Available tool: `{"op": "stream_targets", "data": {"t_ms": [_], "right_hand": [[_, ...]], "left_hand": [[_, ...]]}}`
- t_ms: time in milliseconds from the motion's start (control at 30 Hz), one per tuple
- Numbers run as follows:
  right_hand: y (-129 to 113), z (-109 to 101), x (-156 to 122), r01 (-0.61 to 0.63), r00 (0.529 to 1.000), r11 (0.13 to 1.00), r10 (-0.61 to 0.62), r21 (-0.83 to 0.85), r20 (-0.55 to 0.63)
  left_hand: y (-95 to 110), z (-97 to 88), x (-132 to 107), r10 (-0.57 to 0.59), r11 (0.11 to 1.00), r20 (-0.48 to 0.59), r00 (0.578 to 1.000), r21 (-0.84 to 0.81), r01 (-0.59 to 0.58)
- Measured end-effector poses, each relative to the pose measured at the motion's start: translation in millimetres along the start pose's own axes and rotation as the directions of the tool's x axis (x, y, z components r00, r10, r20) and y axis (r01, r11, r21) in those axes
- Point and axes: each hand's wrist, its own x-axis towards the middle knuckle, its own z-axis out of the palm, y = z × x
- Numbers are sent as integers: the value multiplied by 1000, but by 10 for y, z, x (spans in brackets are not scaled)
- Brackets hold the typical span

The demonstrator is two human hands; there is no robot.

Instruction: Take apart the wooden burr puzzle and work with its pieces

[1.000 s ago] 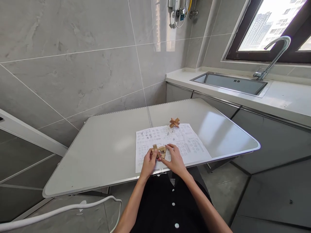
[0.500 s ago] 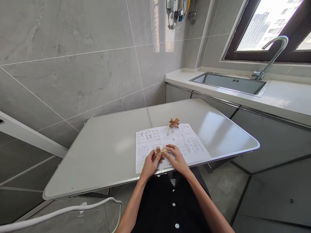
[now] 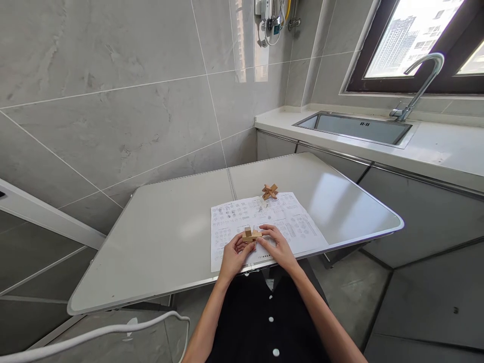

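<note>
The left hand (image 3: 233, 257) and right hand (image 3: 279, 248) are gripping wooden puzzle pieces (image 3: 249, 239) between them. The pieces are now facing bar-side on, hiding the gap visible a second ago.

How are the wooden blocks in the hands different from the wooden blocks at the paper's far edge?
The held blocks are between the left hand and right hand; the far blocks sit with no hand on them. The held blocks show a chunk sticking up from a bar; the far blocks have sticks poking out several ways. Both look wooden.
</note>
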Motion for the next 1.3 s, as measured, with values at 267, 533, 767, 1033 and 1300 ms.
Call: {"op": "stream_targets", "data": {"t_ms": [267,533,767,1033,1300], "right_hand": [[-29,-14,-4,21,999,999,-22,27,34],[-42,-39,-1,21,997,998,-25,53,79],[-95,-50,-8,29,995,999,-31,22,96],[-79,-58,-11,-27,996,991,16,129,87],[-23,-14,14,-186,976,959,205,213,-69]], "left_hand": [[30,20,-13,-51,997,-30,998,-66,49],[36,24,-13,-54,997,-35,998,-55,52],[26,4,-13,-40,999,-35,999,-25,39],[-47,9,21,-33,999,-82,996,-32,31],[-27,25,-17,48,995,-257,965,98,-24]]}}
